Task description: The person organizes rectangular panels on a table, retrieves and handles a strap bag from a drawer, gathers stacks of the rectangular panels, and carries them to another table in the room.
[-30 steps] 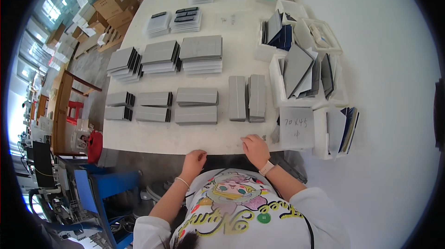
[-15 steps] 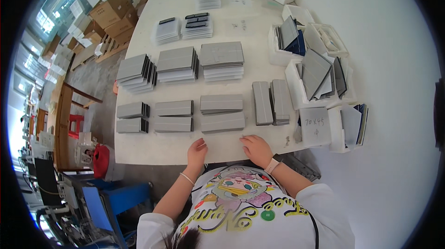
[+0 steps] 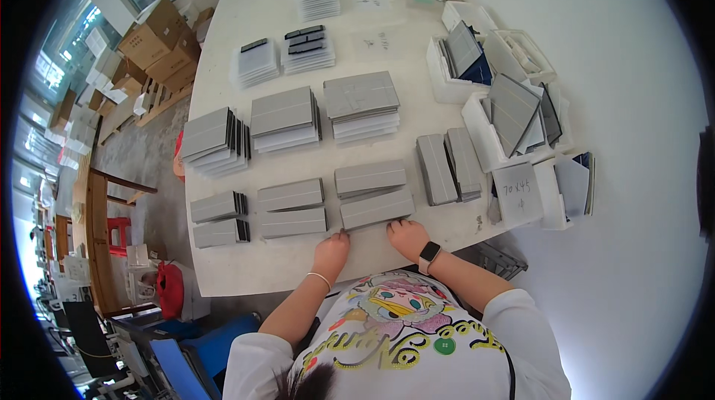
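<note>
Low on the table lies a short stack of narrow grey panels (image 3: 377, 208), each with a thin pale line along it, slightly askew to the matching stack (image 3: 370, 178) behind it. My left hand (image 3: 331, 252) has its fingers curled at the near left corner of the front stack. My right hand (image 3: 409, 240), with a watch on its wrist, has curled fingers at the near edge further right. Both hands are closed at that edge; the fingertips are partly hidden. Left of them lie two more narrow stacks (image 3: 295, 223), (image 3: 291, 195).
Wider grey panel stacks (image 3: 363, 96) stand behind, interleaved with white sheets. Clear plastic stacks (image 3: 308, 59) with black strips lie further back. Narrow stacks (image 3: 436, 170) stand lengthwise at right, beside white foam boxes (image 3: 484, 132) of panels along the wall. Cartons (image 3: 160, 35) stand on the floor at left.
My hands have moved up to the near edge of the front stack, and their fingers have curled in. The whole view has shifted and turned slightly.
</note>
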`<control>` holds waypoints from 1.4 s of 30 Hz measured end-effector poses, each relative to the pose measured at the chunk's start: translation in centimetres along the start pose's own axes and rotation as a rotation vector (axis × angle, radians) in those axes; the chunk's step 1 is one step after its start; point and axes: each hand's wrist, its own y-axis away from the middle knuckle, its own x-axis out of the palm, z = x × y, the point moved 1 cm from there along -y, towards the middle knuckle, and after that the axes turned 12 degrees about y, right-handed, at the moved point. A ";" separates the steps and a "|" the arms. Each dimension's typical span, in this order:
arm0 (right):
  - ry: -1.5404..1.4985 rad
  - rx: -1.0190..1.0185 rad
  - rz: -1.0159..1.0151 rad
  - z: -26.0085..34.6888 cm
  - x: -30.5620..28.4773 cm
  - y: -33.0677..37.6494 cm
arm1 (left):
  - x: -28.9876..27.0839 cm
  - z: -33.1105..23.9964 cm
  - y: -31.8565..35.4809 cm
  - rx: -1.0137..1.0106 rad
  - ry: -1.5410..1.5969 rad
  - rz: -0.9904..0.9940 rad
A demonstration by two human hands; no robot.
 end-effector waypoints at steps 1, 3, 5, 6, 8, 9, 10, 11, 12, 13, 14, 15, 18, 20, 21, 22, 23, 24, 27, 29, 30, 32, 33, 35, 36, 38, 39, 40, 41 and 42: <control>0.015 0.000 0.016 -0.1 0.1 0.0 | 0.0 0.0 -0.1 0.003 0.003 0.000; 0.032 0.001 0.033 -0.3 0.3 -0.1 | -0.1 -0.2 0.0 -0.015 -0.020 0.005; 0.018 0.007 0.002 -0.1 0.5 -0.4 | -0.2 -0.2 0.1 -0.006 -0.006 -0.006; 0.020 0.009 0.002 0.0 0.5 -0.4 | -0.2 -0.3 0.2 0.001 0.006 -0.017; 0.040 0.010 -0.017 0.0 0.3 -0.4 | 0.1 -0.1 0.4 0.006 -0.010 -0.018; 0.042 0.012 -0.017 0.0 0.3 -0.4 | 0.2 -0.1 0.4 0.011 -0.028 -0.017; 0.042 0.023 -0.017 0.0 0.2 -0.5 | 0.2 -0.1 0.2 0.015 -0.027 -0.016; 0.043 0.035 -0.017 0.0 0.2 -0.5 | 0.2 -0.1 0.1 0.004 -0.027 -0.029; 0.044 0.041 -0.016 -0.1 0.3 -0.6 | 0.2 -0.2 -0.1 -0.006 -0.028 -0.041; 0.034 0.054 -0.002 -0.2 0.3 -0.8 | 0.3 -0.1 -0.3 -0.001 -0.028 -0.039; 0.023 0.068 0.012 -0.4 0.4 -0.9 | 0.4 0.0 -0.6 -0.007 -0.026 -0.048; 0.024 0.075 0.012 -0.5 0.5 -1.1 | 0.5 0.0 -0.9 -0.012 -0.023 -0.056; 0.021 0.107 0.026 -1.1 1.0 -1.4 | 0.5 -0.1 -1.7 -0.014 -0.032 -0.041; 0.030 0.107 0.007 -1.6 1.3 -1.6 | 0.6 -0.4 -2.3 -0.026 -0.032 -0.028; 0.031 0.111 0.008 -1.8 1.4 -1.6 | 0.7 -0.5 -2.5 -0.044 -0.033 -0.016; 0.042 0.117 -0.003 -1.9 1.4 -1.7 | 0.7 -0.7 -2.8 -0.040 -0.033 -0.014; 0.053 0.123 -0.014 -2.0 1.4 -1.8 | 0.8 -0.9 -3.1 -0.056 -0.033 -0.017; 0.052 0.126 -0.013 -2.2 1.5 -1.9 | 0.8 -1.1 -3.3 -0.074 -0.032 -0.020; 0.054 0.129 -0.001 -2.5 1.3 -2.1 | 1.2 -1.4 -3.7 -0.104 -0.047 -0.003; 0.067 0.130 0.014 -2.6 1.6 -2.1 | 0.8 -1.8 -3.9 -0.103 -0.057 -0.009; 0.065 0.125 0.014 -2.6 1.6 -2.1 | 0.7 -2.0 -4.0 -0.099 -0.068 -0.014; 0.075 0.140 0.000 -2.6 1.6 -2.2 | 1.0 -1.9 -4.1 -0.108 -0.076 -0.025; 0.072 0.132 -0.003 -2.7 1.7 -2.2 | 1.0 -1.9 -4.2 -0.109 -0.083 -0.034; 0.121 0.136 0.012 -3.0 1.7 -2.3 | 0.9 -2.3 -4.7 -0.124 -0.072 -0.036; 0.119 0.127 0.009 -3.1 1.8 -2.4 | 0.7 -2.4 -4.9 -0.131 -0.060 -0.035; 0.141 0.096 0.014 -3.4 1.5 -2.4 | 0.8 -2.3 -5.1 -0.128 -0.070 -0.023; 0.141 0.092 0.014 -3.3 1.5 -2.5 | 0.8 -2.4 -5.0 -0.121 -0.080 -0.009; 0.134 0.108 0.029 -3.2 1.5 -2.6 | 0.8 -2.4 -4.7 -0.126 -0.080 -0.011; 0.126 0.125 0.045 -3.1 1.6 -2.6 | 0.7 -2.4 -4.4 -0.135 -0.054 -0.016; 0.125 0.119 0.044 -3.2 1.7 -2.6 | 0.7 -2.3 -4.1 -0.145 -0.030 -0.020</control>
